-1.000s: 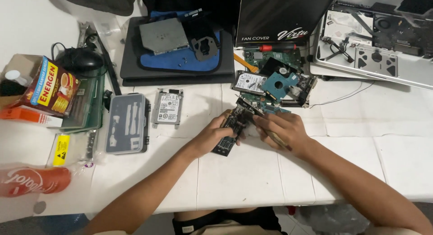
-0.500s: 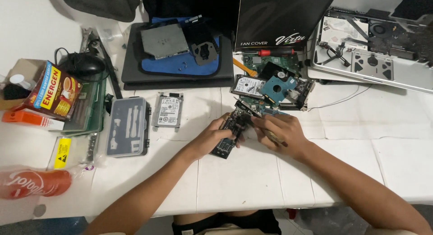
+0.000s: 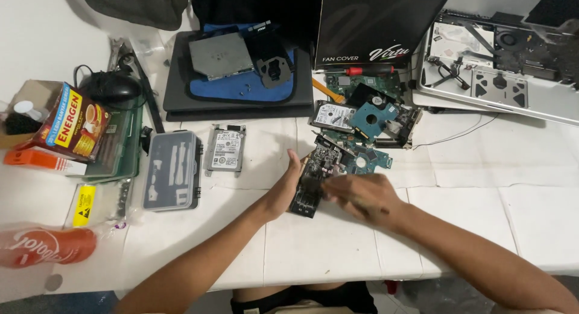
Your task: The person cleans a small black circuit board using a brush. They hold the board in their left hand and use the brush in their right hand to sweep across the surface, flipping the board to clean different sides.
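Note:
A dark circuit board (image 3: 309,181) is tilted up on its edge over the white table (image 3: 313,248), near the table's middle. My left hand (image 3: 288,186) grips its left side, thumb along the edge. My right hand (image 3: 360,196) is on its right side, fingers curled against the board; whether they hold a tool is hidden. Just behind the board lies a heap of boards and hard drives (image 3: 365,124), with a blue-green board (image 3: 365,160) closest to my hands.
A bare hard drive (image 3: 225,149) and a grey screwdriver-bit case (image 3: 174,169) lie to the left. A closed laptop with a blue mat and parts (image 3: 238,70) sits behind, an opened laptop (image 3: 494,67) at the right, a red-handled screwdriver (image 3: 368,69) by a black box, and packets and a red bottle (image 3: 45,248) at the far left.
My right hand has slid a little down and left along the board, now blurred with motion. The left hand keeps the same grip on the board.

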